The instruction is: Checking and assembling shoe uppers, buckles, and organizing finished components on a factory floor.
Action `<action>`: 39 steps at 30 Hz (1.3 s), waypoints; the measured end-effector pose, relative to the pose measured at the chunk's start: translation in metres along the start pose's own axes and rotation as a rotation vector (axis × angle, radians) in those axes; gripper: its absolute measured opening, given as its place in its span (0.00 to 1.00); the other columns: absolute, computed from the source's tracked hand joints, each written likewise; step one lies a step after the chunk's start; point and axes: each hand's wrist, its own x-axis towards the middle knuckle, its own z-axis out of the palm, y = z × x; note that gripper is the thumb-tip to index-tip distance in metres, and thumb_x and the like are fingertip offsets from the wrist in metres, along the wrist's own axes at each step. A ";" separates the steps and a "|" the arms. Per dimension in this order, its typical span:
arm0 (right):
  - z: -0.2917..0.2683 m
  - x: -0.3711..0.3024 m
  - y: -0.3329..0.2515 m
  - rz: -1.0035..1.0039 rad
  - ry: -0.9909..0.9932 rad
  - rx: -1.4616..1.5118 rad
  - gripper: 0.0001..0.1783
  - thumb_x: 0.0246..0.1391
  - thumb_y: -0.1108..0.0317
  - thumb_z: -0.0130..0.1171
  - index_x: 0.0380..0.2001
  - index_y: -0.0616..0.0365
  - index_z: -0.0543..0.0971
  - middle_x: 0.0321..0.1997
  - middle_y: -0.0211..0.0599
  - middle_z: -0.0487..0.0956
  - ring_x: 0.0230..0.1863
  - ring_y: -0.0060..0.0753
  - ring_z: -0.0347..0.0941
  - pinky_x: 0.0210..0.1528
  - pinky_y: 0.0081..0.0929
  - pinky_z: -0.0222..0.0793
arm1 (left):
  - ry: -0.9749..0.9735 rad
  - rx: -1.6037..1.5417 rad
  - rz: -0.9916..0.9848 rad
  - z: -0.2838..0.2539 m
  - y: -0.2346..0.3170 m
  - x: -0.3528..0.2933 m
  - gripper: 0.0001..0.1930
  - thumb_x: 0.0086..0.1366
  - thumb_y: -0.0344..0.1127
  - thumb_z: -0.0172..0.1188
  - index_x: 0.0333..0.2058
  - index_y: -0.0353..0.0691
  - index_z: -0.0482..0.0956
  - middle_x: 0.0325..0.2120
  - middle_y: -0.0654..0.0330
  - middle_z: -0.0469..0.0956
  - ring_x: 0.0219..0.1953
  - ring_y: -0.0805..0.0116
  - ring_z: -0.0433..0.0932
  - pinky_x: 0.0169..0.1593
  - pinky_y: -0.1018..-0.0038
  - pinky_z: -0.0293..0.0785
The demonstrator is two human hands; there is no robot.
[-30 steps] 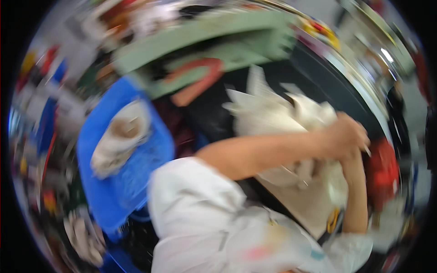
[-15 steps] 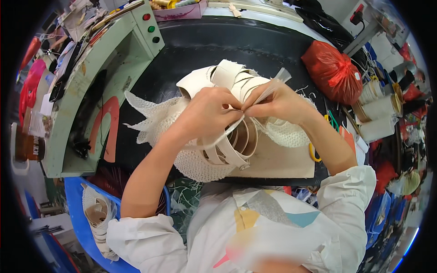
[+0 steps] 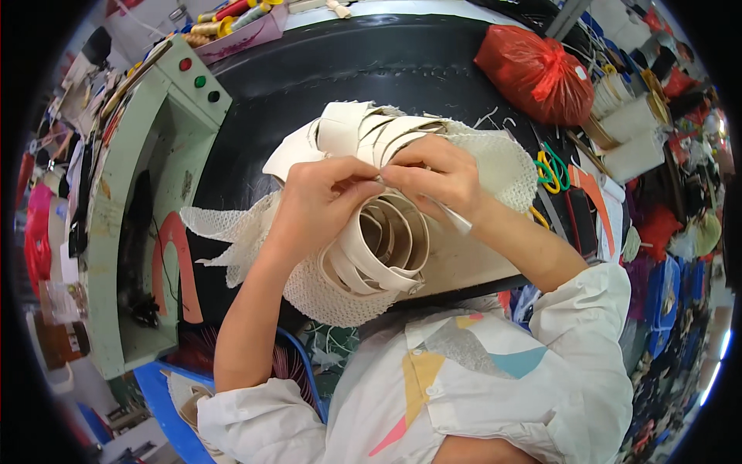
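A bundle of cream strapped pieces, which look like shoe uppers, lies in front of me. Several are nested so their curved bands form a round opening towards me, and cream woven mesh spreads from the sides. Above that opening, my left hand is closed in a pinch, fingertips meeting those of my right hand. A thin whitish strip sticks out below my right hand, which is also closed. Both hands seem to pinch this strip, though the fingers mostly hide where it is gripped.
Beige board lies under the bundle on the black tabletop. Green-and-yellow scissors rest at the right, below a red plastic bag. At the left stands a pale green machine housing; a blue bin sits below it.
Both hands have come closer together, fingertips now meeting over the bundle. The strip that stuck up above my right hand now hangs below it. The view has shifted a little.
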 end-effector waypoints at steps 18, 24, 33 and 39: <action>0.039 -0.006 -0.011 0.846 -0.492 0.133 0.27 0.46 0.46 0.55 0.23 0.66 0.80 0.29 0.56 0.78 0.34 0.54 0.76 0.38 0.44 0.72 | 0.423 0.716 0.638 0.030 0.016 -0.020 0.07 0.62 0.32 0.57 0.29 0.34 0.75 0.22 0.54 0.74 0.24 0.58 0.73 0.28 0.70 0.71; 0.000 0.026 -0.085 0.672 -0.142 -0.064 0.24 0.56 0.56 0.46 0.26 0.68 0.81 0.30 0.54 0.79 0.36 0.51 0.76 0.45 0.44 0.67 | 0.553 0.783 0.784 0.013 0.062 -0.027 0.14 0.63 0.42 0.56 0.29 0.36 0.76 0.23 0.57 0.76 0.26 0.64 0.76 0.30 0.70 0.73; -0.165 -0.045 -0.245 0.929 0.306 -0.549 0.23 0.52 0.51 0.50 0.23 0.61 0.81 0.26 0.51 0.79 0.34 0.48 0.76 0.46 0.41 0.66 | 0.336 0.164 1.439 0.074 0.209 -0.085 0.17 0.62 0.41 0.57 0.28 0.29 0.78 0.24 0.52 0.79 0.26 0.59 0.78 0.30 0.67 0.74; -0.194 -0.173 -0.332 1.050 1.092 -0.808 0.17 0.51 0.60 0.56 0.16 0.62 0.74 0.23 0.50 0.74 0.29 0.50 0.72 0.33 0.41 0.66 | -0.008 0.346 1.080 0.119 0.189 -0.071 0.13 0.62 0.42 0.57 0.33 0.35 0.79 0.25 0.54 0.79 0.26 0.59 0.77 0.31 0.69 0.74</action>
